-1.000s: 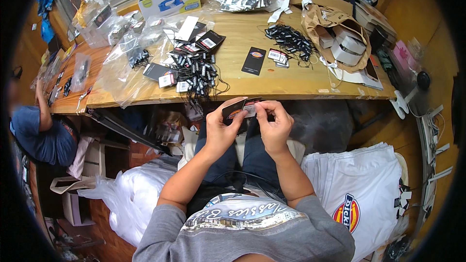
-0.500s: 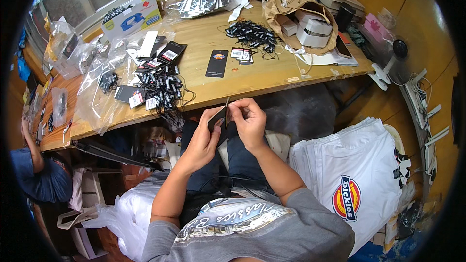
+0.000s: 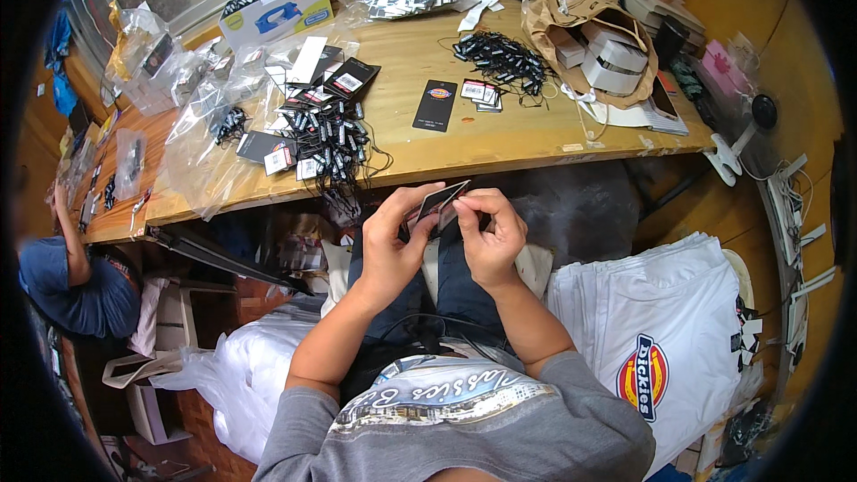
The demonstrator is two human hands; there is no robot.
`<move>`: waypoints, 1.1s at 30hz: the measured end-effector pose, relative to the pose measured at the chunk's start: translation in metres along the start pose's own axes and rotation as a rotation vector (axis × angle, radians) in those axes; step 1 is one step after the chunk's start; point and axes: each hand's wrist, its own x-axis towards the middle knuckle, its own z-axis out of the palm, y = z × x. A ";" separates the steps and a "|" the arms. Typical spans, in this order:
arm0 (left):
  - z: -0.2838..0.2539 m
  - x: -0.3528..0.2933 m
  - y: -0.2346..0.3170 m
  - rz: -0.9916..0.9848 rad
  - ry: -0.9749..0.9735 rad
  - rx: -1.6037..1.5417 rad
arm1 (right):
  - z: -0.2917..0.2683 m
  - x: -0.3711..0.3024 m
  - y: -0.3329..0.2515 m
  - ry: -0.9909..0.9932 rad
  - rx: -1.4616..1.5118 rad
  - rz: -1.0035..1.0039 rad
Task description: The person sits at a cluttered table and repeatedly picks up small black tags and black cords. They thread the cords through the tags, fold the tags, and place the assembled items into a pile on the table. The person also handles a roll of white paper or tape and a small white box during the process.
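Observation:
Over my lap, just off the table's front edge, I hold dark hang tags (image 3: 441,199) between both hands. My left hand (image 3: 398,234) is closed round one side of them, thumb in front. The fingers of my right hand (image 3: 493,236) pinch the other side. The tags are tilted nearly edge-on, so their number cannot be made out. On the table ahead lie a single black hang tag (image 3: 435,106) and a small stack of white barcode tags (image 3: 483,95). To the left is a heap of black strings with small fasteners (image 3: 326,147), with more tags around it.
Another black string pile (image 3: 504,61) lies beside a brown paper bag (image 3: 538,18) holding small boxes. Clear plastic bags (image 3: 192,161) cover the table's left part. Folded white T-shirts (image 3: 589,303) are stacked at my right. A co-worker in a blue shirt (image 3: 76,281) sits at far left.
The whole view has shifted, so the table sits further right and slightly higher. The tags in my hands have tilted over to the right, with both hands still on them.

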 end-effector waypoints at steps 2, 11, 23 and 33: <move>-0.002 0.000 0.006 0.034 -0.018 0.056 | 0.001 0.000 -0.001 0.001 -0.013 -0.012; -0.007 0.002 0.000 0.346 -0.058 0.405 | -0.004 0.003 -0.009 -0.094 -0.064 0.027; -0.007 0.001 -0.002 -0.098 0.128 -0.100 | -0.002 -0.002 -0.001 -0.073 0.006 0.029; -0.011 0.003 0.001 0.119 -0.025 -0.064 | 0.000 -0.002 -0.006 -0.056 -0.021 -0.063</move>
